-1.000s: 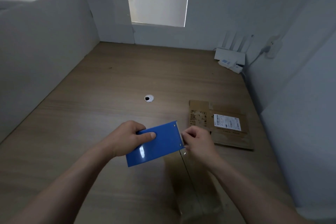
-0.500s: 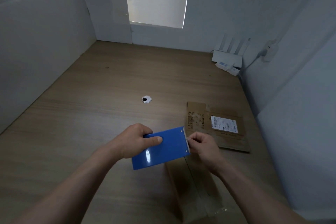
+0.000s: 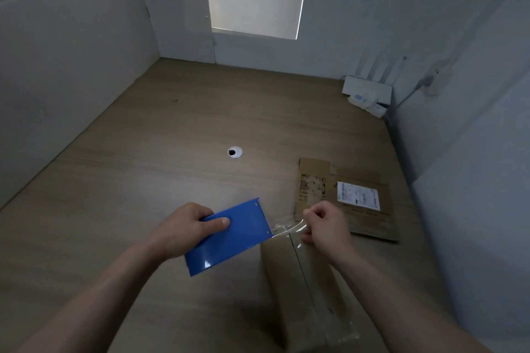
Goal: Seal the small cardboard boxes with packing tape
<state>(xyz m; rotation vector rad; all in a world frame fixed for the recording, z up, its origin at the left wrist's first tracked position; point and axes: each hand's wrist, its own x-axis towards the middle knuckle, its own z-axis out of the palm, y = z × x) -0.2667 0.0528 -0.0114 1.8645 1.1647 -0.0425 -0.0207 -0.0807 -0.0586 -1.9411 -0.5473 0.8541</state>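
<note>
From the head view, my left hand [image 3: 183, 231] grips the blue tape dispenser [image 3: 229, 238], thumb flat on its top face and fingers curled under the far edge, holding it tilted above the table [image 3: 143, 180]. My right hand [image 3: 325, 226] sits at 3 o'clock of the dispenser, fingers curled together and pinching the free end of the clear tape [image 3: 286, 229]. Half a second ago that hand was pressed right against the dispenser's cutting edge; now it has drawn away toward 3 o'clock, and a short, crinkled stretch of tape spans the gap between the two. That tells me the end is freed and paying out, so I judge the sealing stroke itself can start. The small cardboard box [image 3: 281, 281] lies on the table just below the tape, running toward 6 o'clock from my right hand, its dark centre seam directly under the strip. The tape is not yet stuck down at this far end as far as I can see. A flattened carton with a white label [image 3: 344, 198] lies at 1 o'clock of my right hand, untouched. Farther off are a round cable grommet [image 3: 235, 152] at 12 o'clock and a white router [image 3: 367, 92] at 2 o'clock by the wall.
</note>
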